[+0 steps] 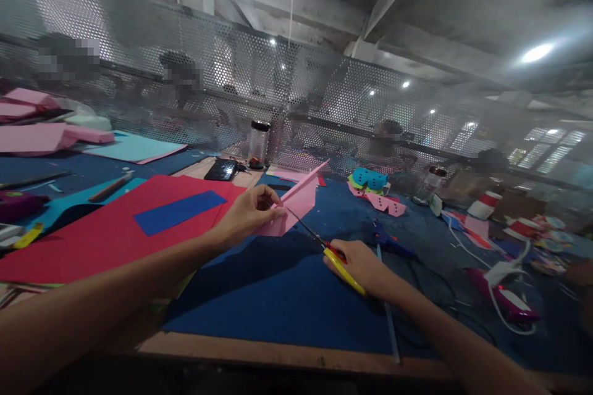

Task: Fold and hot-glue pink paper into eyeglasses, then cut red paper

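Observation:
A folded pink sheet is pinched between the thumb and fingers of my left hand, held up off the table. My right hand grips a pair of scissors with yellow and red handles. Their blades point up and left and meet the pink sheet near my left fingertips. Under both hands lies a large dark blue sheet. To the left, a red sheet carries a blue strip.
A blue glue gun and a purple power strip with white cords lie at right. Cut-out masks, a lidded jar and a phone sit further back. Pink pieces pile up far left. Perforated metal screens stand behind the table.

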The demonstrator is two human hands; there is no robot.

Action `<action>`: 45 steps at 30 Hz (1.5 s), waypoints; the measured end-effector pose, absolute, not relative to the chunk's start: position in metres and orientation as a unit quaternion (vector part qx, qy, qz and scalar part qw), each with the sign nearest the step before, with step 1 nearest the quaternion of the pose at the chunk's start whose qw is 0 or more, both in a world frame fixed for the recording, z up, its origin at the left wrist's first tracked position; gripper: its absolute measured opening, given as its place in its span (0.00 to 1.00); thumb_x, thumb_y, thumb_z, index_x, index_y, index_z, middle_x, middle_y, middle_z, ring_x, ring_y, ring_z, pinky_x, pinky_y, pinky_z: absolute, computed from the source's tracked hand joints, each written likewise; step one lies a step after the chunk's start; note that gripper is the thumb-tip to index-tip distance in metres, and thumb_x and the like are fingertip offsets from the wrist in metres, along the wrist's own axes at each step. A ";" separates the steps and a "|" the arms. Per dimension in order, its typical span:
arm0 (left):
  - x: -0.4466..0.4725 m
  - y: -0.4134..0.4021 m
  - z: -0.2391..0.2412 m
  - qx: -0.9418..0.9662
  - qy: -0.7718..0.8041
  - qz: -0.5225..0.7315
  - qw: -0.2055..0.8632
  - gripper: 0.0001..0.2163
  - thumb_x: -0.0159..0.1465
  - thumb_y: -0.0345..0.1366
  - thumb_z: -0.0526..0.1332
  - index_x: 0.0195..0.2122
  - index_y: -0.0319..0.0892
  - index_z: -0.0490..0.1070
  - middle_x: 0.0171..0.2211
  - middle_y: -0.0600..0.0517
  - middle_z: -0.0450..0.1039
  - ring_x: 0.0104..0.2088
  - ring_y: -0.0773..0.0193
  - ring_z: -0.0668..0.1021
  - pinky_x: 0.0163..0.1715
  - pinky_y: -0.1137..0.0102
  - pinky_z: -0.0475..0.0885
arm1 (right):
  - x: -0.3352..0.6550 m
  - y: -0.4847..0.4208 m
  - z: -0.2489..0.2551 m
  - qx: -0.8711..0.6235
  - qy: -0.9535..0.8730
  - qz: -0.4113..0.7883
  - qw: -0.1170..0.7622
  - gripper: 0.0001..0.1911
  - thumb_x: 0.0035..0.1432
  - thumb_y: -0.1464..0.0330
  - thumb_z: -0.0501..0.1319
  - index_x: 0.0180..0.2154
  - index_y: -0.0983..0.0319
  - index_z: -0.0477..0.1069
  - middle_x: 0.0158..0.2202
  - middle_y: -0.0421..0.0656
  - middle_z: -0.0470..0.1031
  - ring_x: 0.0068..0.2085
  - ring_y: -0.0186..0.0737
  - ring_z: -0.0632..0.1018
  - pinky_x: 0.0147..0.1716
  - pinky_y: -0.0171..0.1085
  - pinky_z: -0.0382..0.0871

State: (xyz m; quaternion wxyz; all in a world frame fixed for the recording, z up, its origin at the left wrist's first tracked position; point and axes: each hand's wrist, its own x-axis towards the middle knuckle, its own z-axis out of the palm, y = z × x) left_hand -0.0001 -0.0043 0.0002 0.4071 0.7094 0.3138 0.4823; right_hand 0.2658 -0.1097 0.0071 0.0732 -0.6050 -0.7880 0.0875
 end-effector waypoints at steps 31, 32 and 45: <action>-0.002 -0.004 0.003 0.692 0.327 0.460 0.451 0.19 0.53 0.40 0.74 0.40 0.41 0.68 0.32 0.52 0.77 0.29 0.65 0.77 0.30 0.70 0.68 | 0.268 -0.111 0.005 -0.608 -0.792 0.031 0.048 0.12 0.67 0.58 0.58 0.39 0.60 0.72 0.38 0.46 0.82 0.37 0.44 0.80 0.32 0.35 0.56; -0.003 -0.003 0.003 0.692 0.327 0.460 0.451 0.19 0.53 0.40 0.74 0.41 0.41 0.68 0.32 0.52 0.78 0.29 0.65 0.78 0.31 0.70 0.68 | 0.269 -0.112 0.007 -0.607 -0.792 0.035 0.047 0.13 0.68 0.58 0.57 0.39 0.60 0.72 0.38 0.46 0.82 0.37 0.44 0.80 0.32 0.35 0.56; -0.009 0.006 0.005 0.685 0.357 0.449 0.449 0.24 0.53 0.42 0.73 0.48 0.39 0.72 0.31 0.53 0.77 0.28 0.64 0.77 0.31 0.70 0.68 | 0.317 -0.098 0.047 -0.645 -0.759 0.086 0.017 0.22 0.60 0.48 0.61 0.39 0.59 0.75 0.39 0.45 0.81 0.39 0.46 0.80 0.34 0.36 0.63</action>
